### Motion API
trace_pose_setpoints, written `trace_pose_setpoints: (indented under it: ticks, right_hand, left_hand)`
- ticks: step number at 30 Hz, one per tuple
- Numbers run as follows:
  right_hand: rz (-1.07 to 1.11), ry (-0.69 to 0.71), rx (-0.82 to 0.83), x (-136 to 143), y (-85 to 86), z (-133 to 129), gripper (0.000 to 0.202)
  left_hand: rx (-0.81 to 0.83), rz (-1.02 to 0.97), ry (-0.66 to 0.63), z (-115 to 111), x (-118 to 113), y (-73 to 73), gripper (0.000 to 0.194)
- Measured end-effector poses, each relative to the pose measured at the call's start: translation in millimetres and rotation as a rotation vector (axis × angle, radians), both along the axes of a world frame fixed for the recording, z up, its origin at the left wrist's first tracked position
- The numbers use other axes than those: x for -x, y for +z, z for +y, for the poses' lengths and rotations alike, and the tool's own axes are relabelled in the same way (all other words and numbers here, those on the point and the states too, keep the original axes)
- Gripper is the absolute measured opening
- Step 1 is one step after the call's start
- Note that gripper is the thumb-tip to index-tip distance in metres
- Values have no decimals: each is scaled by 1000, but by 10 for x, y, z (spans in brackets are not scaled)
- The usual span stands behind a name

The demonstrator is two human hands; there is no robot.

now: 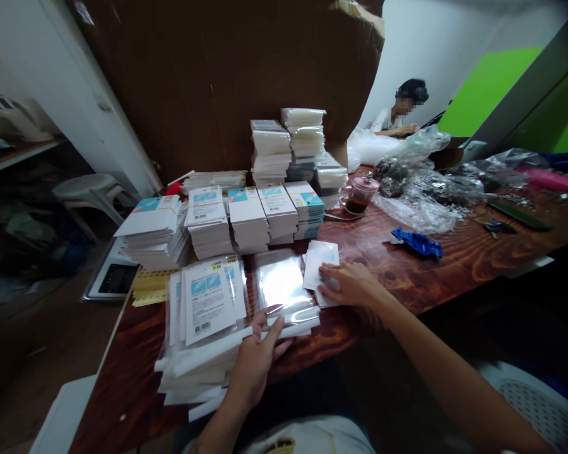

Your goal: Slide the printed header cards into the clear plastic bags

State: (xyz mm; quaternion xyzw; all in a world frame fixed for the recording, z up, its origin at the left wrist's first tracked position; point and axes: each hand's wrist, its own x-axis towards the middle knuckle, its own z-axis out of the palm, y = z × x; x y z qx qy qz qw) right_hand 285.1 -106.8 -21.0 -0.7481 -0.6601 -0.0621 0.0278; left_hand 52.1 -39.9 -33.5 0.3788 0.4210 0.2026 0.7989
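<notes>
My left hand (258, 353) has its thumb on top and its fingers at the near edge of a stack of clear plastic sleeves (279, 277), pinching that edge. To the right, my right hand (353, 284) lies over a small loose pile of white printed cards (322, 261), fingers stretched out and touching the cards. Left of my left hand is a pile of clear sleeves with white-and-blue cards (211, 299) in them, their white flaps (203, 359) fanned toward me.
Card stacks (248, 217) stand behind the sleeves, with taller stacks (303, 129) further back. A lidded glass cup (360, 194) of dark liquid, a blue plastic piece (416, 243), scissors (497, 227) and clear bags (421, 183) lie to the right. Another person sits beyond the bags.
</notes>
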Motion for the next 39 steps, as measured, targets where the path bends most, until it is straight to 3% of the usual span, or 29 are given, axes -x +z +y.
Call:
trace_pose_setpoints:
  ticks: [4, 7, 9, 11, 12, 14, 16, 21, 28, 30, 33, 36, 39]
  right_hand:
    - [-25, 85, -1, -61, -63, 83, 25]
    - [-42, 102, -71, -42, -76, -58, 34]
    - [-1, 128, -266, 79, -14, -297, 39]
    - [148, 245, -579, 281, 90, -596, 42]
    - [236, 347, -600, 396, 144, -740, 44]
    - [242, 590, -395, 608, 226, -963, 42]
    - [178, 670, -214, 760, 244, -1069, 40]
    - [128, 546, -184, 914, 57, -952, 42]
    - [338, 355, -151, 963, -200, -252, 62]
    - [357, 334, -114, 922, -220, -67, 68]
    - [332, 259, -104, 870, -141, 67, 59]
    - [295, 132, -316, 892, 57, 63, 47]
    - [345, 157, -734, 1052, 243, 62, 47]
  left_hand:
    - [-39, 4, -13, -20, -7, 1, 41]
    - [-22, -18, 6, -25, 7, 7, 43]
    - [-17, -27, 18, -25, 21, 1, 43]
    - [-31, -41, 23, -24, 31, -19, 43]
    - [-45, -47, 15, -23, 34, -34, 44]
    - [-70, -68, -13, -21, 31, -68, 46]
    - [-65, -100, -36, -20, 21, -95, 45]
    - [-25, -118, -65, -17, 11, -101, 42]
    - [-92, -121, -70, -19, 17, -114, 44]
    - [-71, -68, -46, -21, 10, -113, 45]
    - [-74, -12, -52, -24, 22, -89, 39]
    - [-94, -18, -72, -34, 68, -45, 37]
    - [-169, 39, -40, -49, 75, -4, 33]
